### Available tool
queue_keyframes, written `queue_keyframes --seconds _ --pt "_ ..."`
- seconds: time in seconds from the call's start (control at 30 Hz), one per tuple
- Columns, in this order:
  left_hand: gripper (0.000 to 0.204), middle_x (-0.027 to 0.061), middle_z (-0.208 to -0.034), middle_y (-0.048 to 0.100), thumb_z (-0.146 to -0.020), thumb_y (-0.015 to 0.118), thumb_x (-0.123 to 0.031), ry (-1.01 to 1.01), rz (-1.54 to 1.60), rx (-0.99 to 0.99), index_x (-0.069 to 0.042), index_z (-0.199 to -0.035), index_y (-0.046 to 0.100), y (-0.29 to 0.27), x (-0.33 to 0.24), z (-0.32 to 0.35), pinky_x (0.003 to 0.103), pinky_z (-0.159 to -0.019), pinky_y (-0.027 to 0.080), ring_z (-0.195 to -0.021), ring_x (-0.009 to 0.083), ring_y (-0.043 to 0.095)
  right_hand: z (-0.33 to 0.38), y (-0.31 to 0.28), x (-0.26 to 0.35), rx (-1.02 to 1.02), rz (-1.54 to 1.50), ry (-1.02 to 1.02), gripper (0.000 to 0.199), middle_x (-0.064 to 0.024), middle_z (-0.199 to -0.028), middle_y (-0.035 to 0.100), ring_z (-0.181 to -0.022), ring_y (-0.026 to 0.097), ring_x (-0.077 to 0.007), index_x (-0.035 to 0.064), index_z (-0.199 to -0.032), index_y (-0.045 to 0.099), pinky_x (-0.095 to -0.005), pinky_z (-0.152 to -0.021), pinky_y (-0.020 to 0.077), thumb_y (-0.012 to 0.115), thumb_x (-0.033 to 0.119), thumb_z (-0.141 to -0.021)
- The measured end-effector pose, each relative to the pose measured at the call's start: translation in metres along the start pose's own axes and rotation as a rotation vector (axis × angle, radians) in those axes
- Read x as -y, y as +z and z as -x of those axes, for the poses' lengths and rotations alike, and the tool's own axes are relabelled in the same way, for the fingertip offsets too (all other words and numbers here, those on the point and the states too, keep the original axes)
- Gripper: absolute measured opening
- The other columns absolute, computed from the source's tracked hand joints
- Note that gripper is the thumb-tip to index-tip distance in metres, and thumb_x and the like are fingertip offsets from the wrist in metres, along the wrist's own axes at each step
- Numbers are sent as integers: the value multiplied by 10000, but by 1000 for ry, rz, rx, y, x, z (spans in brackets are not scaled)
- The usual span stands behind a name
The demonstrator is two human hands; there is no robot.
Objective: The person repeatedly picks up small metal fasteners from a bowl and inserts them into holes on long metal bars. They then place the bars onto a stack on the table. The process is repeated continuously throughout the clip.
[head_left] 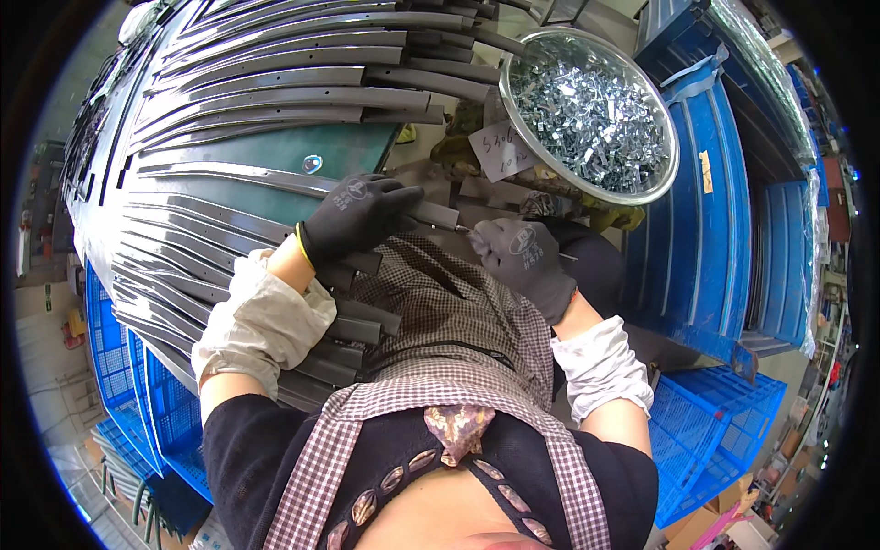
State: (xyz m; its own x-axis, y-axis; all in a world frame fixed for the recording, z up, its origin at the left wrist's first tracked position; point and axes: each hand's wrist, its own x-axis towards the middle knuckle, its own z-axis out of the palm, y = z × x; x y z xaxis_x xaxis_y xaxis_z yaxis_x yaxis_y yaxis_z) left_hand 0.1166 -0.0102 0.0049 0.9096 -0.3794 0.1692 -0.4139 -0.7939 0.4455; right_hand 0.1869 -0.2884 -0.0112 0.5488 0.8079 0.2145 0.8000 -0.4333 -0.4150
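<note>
Across the head view, a green worktable [357,151] carries dark strips [275,99], near a bowl [672,165] of shiny metal pieces [587,119]. The step seems to be work on one strip's end [436,214]; the next move likely calls for steady alignment. That end lies between the gloved hands: the left hand [362,213] grips the strip, the right hand [527,261] closes around a thin item [465,229], kind unclear.
</note>
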Motion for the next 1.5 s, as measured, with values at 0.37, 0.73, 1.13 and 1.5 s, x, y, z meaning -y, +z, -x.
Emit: queue_keyframes --seconds 0.37,0.73,1.13,1.5 --pt "520 138 -932 636 -803 740 -232 110 -85 133 -122 -1300 630 -22 -18 6 461 -678 533 -793 370 648 45 -50 -24 -134 -344 333 252 -175 -777 661 -673 642 -322 5 -893 668 -401 -610 485 706 252 -927" --pt "387 160 -919 682 -845 748 -223 -72 268 226 -55 -1189 695 -73 -82 99 424 -712 541 -813 340 681 9 -79 -95 -296 -273 501 201 -96 -750 684 -650 643 -228 26 -962 720 -382 -628 514 701 217 -900" --pt "600 133 -1370 587 -844 752 -239 -340 -533 -317 -108 -1395 554 -77 75 15 479 -1078 388 -1232 341 558 -62 -47 -201 -93 417 380 393 -62 -1383 576 -968 713 -332 236 -1211 680 -448 -793 582 571 101 -858" --pt "474 84 -1157 637 -760 802 -234 -351 -501 -325 -143 -1204 661 -55 95 4 469 -963 430 -1120 330 570 -40 -73 -206 -419 267 364 308 -122 -1047 720 -913 703 -320 169 -1174 705 -423 -788 571 688 237 -874"
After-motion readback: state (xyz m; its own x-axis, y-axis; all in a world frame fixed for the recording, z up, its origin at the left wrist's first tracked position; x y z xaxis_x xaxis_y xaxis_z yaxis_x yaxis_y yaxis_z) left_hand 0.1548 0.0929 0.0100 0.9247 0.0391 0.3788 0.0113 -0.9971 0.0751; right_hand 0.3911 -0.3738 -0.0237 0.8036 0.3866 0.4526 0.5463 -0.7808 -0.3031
